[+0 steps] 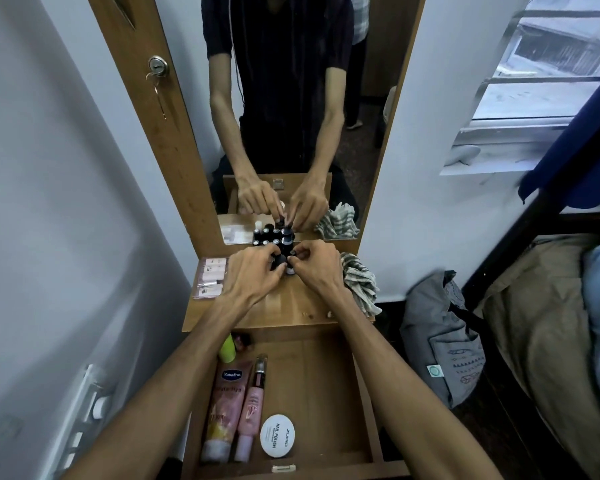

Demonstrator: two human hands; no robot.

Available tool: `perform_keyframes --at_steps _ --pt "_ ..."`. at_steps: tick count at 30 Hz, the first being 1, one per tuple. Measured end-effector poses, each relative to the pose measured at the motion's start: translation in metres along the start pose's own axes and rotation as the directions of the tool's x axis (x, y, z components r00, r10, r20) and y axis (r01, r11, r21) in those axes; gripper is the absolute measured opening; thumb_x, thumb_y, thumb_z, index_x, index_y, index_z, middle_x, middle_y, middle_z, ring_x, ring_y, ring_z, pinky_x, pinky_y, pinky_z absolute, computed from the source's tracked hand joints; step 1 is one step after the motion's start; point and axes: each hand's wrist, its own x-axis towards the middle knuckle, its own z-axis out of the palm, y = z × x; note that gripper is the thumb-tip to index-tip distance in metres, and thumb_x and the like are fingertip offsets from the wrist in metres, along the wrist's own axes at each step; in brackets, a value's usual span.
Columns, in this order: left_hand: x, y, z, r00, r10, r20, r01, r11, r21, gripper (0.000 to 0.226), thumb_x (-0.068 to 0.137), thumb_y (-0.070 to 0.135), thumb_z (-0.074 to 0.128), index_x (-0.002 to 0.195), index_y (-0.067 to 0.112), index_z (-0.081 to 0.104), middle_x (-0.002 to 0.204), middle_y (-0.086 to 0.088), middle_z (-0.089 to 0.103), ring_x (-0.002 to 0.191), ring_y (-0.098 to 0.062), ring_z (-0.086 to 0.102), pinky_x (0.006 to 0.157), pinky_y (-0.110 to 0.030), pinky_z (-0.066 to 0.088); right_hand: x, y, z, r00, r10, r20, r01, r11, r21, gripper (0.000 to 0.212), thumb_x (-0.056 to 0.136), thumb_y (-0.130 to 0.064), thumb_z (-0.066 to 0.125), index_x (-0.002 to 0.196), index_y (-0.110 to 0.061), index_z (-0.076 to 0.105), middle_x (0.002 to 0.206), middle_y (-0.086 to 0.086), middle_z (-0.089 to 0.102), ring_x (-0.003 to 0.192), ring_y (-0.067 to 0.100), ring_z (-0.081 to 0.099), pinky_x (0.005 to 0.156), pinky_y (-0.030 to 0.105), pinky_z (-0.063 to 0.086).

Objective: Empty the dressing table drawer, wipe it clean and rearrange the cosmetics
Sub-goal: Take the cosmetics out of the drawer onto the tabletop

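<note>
Wooden dressing table top (291,306) backed by mirror (291,98). Dark-capped bottles (274,237) clustered against mirror; left hand (253,271) and right hand (314,268) curled round front bottles. Open drawer (326,393) below mirror, tubes inside. Risk judged: tight cluster knocked over by crowded fingers.

my drawer (329,382) brown wood | tube (226,396) pink | jar lid (278,435) white | cloth (359,284) green-white checked | my bottles (280,242) black
</note>
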Motion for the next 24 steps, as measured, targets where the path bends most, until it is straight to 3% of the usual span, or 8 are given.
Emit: perform_keyframes --at_steps 8,16,20,24 --pt "0.006 -0.006 0.010 0.996 -0.014 0.087 0.004 0.993 0.114 0.024 0.089 0.043 0.062 0.103 0.024 0.068 0.083 -0.003 0.073 0.084 -0.029 0.068 0.067 -0.038 0.051 0.004 0.005 0.004 0.999 -0.026 0.034 0.024 0.999 0.038 0.014 0.083 -0.027 0.079 0.094 -0.019 0.081 0.084 -0.004 0.078 0.082 0.012 0.072 0.079 0.031 0.059" --pt "0.006 -0.008 0.012 0.999 -0.012 0.036 0.007 0.988 0.156 0.030 0.088 0.047 0.063 0.106 0.025 0.069 0.086 -0.005 0.074 0.084 -0.028 0.069 0.065 -0.037 0.049 0.003 0.006 0.004 0.999 -0.022 0.035 0.019 0.998 0.065 0.024 0.082 -0.024 0.082 0.104 -0.016 0.080 0.089 -0.003 0.079 0.085 0.011 0.074 0.087 0.033 0.061" --pt "0.001 -0.007 0.008 0.999 0.022 -0.038 -0.019 0.996 0.086 0.035 0.084 0.043 0.071 0.112 0.022 0.071 0.085 -0.006 0.076 0.081 -0.030 0.070 0.062 -0.037 0.051 -0.005 0.005 0.001 1.000 -0.024 -0.012 0.025 0.995 0.100 0.022 0.080 -0.021 0.081 0.102 -0.015 0.081 0.088 -0.002 0.079 0.080 0.010 0.073 0.083 0.034 0.062" --pt "-0.015 -0.003 -0.003 0.974 0.032 -0.224 -0.047 0.997 -0.065 0.019 0.084 0.031 0.076 0.099 0.021 0.072 0.070 0.004 0.070 0.062 -0.018 0.065 0.052 -0.030 0.045 -0.029 0.003 -0.003 0.988 -0.075 -0.137 0.095 0.985 0.145 0.009 0.082 -0.023 0.075 0.088 -0.020 0.081 0.078 -0.009 0.076 0.070 0.001 0.069 0.072 0.030 0.062"
